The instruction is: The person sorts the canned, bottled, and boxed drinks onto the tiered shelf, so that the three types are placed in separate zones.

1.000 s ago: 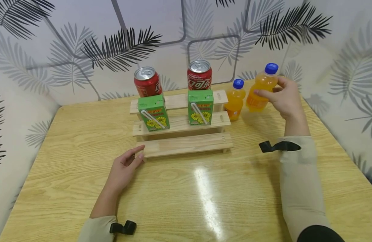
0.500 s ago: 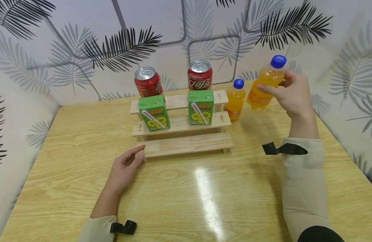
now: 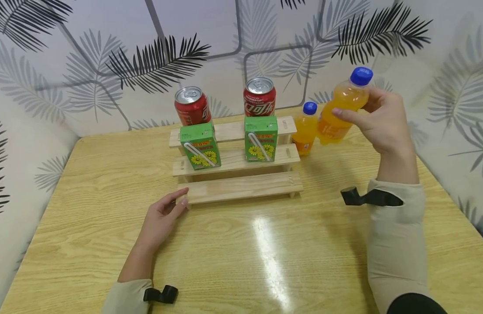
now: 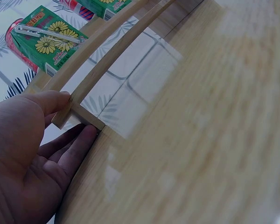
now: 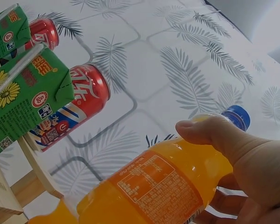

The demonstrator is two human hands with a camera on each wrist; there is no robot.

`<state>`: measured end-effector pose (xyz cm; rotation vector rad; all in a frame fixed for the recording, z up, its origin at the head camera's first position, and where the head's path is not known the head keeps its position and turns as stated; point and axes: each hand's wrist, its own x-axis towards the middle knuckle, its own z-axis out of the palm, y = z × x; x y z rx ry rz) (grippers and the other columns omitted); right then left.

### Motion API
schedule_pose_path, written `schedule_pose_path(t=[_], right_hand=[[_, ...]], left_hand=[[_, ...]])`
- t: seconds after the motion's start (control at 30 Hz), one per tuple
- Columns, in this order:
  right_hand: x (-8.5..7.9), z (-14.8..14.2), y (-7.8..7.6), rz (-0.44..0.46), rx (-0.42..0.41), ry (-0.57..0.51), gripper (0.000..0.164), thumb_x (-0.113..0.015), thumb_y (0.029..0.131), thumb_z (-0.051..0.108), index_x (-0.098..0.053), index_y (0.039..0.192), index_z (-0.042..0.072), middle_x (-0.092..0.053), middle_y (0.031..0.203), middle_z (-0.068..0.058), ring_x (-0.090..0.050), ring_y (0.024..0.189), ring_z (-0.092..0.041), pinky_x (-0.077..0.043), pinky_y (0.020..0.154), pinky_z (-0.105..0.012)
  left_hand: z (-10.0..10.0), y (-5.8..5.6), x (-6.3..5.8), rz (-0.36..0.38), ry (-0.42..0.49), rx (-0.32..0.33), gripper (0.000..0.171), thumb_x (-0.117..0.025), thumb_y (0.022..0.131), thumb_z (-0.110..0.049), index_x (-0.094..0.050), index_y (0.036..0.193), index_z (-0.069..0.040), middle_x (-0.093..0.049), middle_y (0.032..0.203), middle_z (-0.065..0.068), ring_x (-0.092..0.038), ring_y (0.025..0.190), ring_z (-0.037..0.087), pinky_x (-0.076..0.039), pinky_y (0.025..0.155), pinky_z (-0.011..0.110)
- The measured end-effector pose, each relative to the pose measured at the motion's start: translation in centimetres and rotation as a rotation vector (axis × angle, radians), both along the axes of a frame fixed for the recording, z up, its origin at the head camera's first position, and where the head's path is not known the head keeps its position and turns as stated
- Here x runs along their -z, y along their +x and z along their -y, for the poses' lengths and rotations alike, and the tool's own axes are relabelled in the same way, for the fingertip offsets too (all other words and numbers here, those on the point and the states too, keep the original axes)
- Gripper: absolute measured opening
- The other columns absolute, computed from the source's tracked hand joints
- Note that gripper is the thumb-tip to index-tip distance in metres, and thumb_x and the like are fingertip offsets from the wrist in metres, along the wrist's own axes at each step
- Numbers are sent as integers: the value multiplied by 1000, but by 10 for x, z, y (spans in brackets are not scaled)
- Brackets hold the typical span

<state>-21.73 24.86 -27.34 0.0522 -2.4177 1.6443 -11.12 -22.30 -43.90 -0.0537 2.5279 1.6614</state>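
Observation:
My right hand [image 3: 384, 117] grips an orange soda bottle [image 3: 340, 114] with a blue cap, thumb across its front. The bottle leans to the right, raised above the table and overlapping a second orange soda bottle [image 3: 304, 134] that stands beside the rack. My left hand [image 3: 161, 218] holds the front left end of a three-step wooden rack [image 3: 241, 188]; in the left wrist view its thumb lies on the step's end, fingers at the foot below. Two green drink cartons [image 3: 200, 147] with straws stand on the middle step, and two red cola cans [image 3: 259, 98] on the top step.
The rack stands on a wood-grain table [image 3: 225, 257] toward the back. Behind it rises a wall [image 3: 210, 26] printed with leaves. A black strap [image 3: 372, 197] wraps the right sleeve, and another black strap [image 3: 160, 295] the left.
My right hand has lifted the held bottle up and to the right, then shifted it slightly back toward the rack. The left hand and rack have stayed in place.

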Motion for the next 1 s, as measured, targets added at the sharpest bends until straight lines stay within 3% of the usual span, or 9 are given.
schedule_pose_path(t=[0.17,0.3,0.37,0.53,0.73,0.87,1.0], right_hand=[[-5,5,7,-6,-37,35,54,-84,82,18,-65,133,16,-67,122,6,-58,119,-12,-48,106,-32],[-7,8,11,-38,-76,43,52,-84,81,15,-66,131,15,-69,120,6,-59,117,-11,-50,100,-26],[-9,10,12,-64,-99,49,51,-84,81,12,-67,129,13,-70,118,6,-60,115,-12,-51,96,-21],[-11,14,16,-130,-169,64,48,-84,79,4,-69,124,9,-73,111,7,-64,108,-13,-51,90,-17],[-10,16,17,-179,-268,73,49,-84,76,-5,-70,122,4,-74,109,5,-68,99,-15,-55,83,-17],[-11,19,19,-170,-364,88,51,-82,75,-9,-69,122,2,-74,108,4,-70,95,-15,-58,79,-20],[-12,25,21,-145,-476,53,52,-82,72,-13,-68,121,-1,-74,107,0,-71,93,-16,-60,75,-25]], left_hand=[[0,1,1,4,-11,-6,48,-58,98,-51,-60,139,-27,-72,111,9,-62,107,6,-40,110,27],[0,1,1,5,-14,-6,48,-58,98,-51,-60,139,-27,-71,112,9,-65,102,8,-41,99,12],[0,1,1,5,-11,-6,48,-58,98,-51,-60,139,-27,-71,113,9,-65,101,8,-42,102,15],[0,1,0,-5,0,0,48,-59,98,-50,-60,140,-25,-68,121,7,-66,102,7,-36,116,38],[1,1,1,-9,9,7,48,-59,98,-48,-59,140,-23,-65,127,6,-66,101,5,-35,117,38],[1,0,1,-14,18,12,49,-59,99,-47,-59,140,-21,-60,137,5,-66,101,4,-31,119,42],[1,0,1,-20,17,11,49,-59,99,-47,-59,140,-21,-61,136,5,-66,100,4,-32,119,41]])
